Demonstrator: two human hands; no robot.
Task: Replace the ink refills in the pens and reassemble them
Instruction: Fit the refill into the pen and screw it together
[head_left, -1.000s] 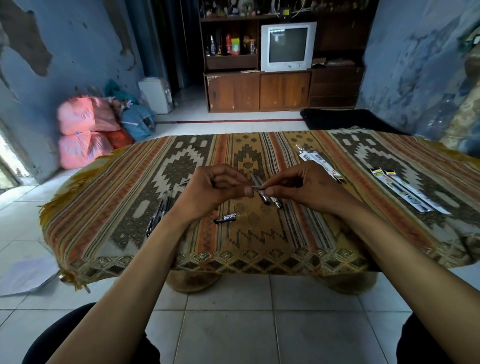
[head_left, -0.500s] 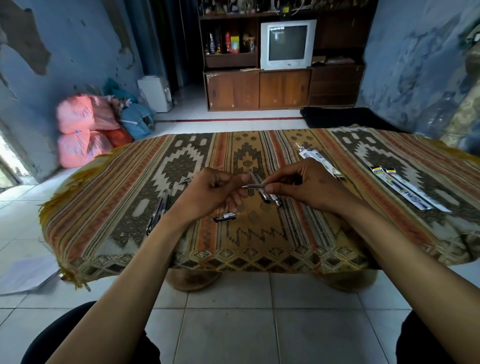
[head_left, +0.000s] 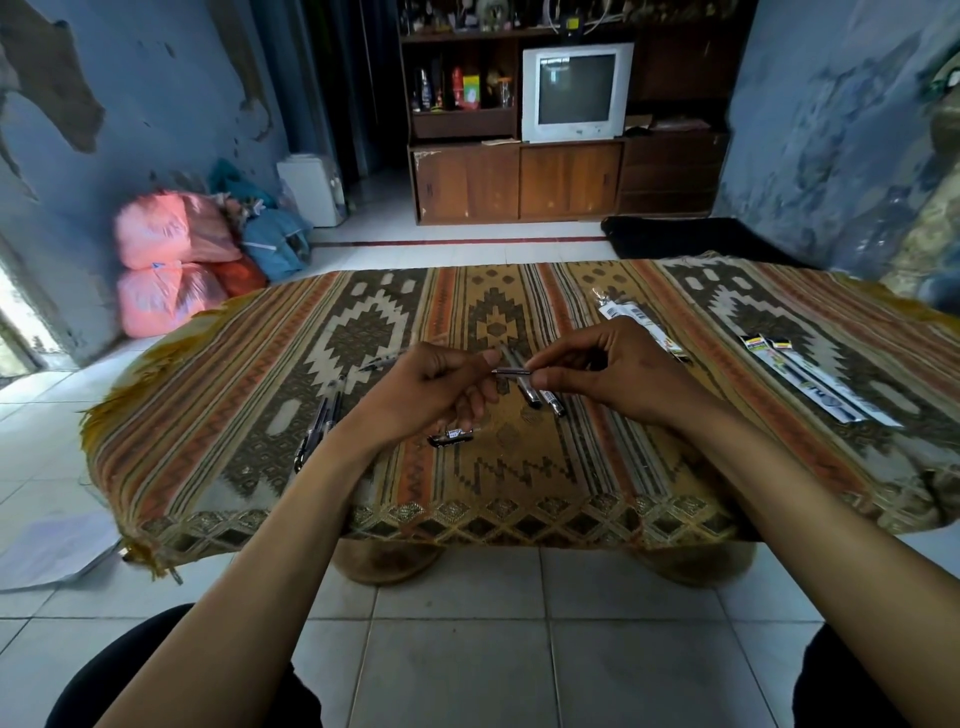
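My right hand (head_left: 618, 374) pinches a short silvery pen part (head_left: 511, 371) by its right end and holds it level above the cloth-covered table (head_left: 519, 499). My left hand (head_left: 436, 389) has curled fingers, and its thumb and forefinger meet the part's left end. Under the hands two pens (head_left: 537, 395) lie side by side. A small dark pen piece (head_left: 451, 436) lies just below my left hand. More dark pens (head_left: 319, 421) lie to the left. Refill packs lie behind my right hand (head_left: 639, 325) and at the far right (head_left: 810, 379).
The patterned cloth hangs over the table's near edge. Another dark pen (head_left: 382, 364) shows behind my left hand. Paper (head_left: 52, 551) lies on the tiled floor at the left. Pink bags (head_left: 166, 260), a wooden cabinet and a TV (head_left: 576, 91) stand beyond the table.
My hands, pressed together around the part a second ago, have drawn slightly apart, so more of the silvery part shows between them. The items on the table have not moved.
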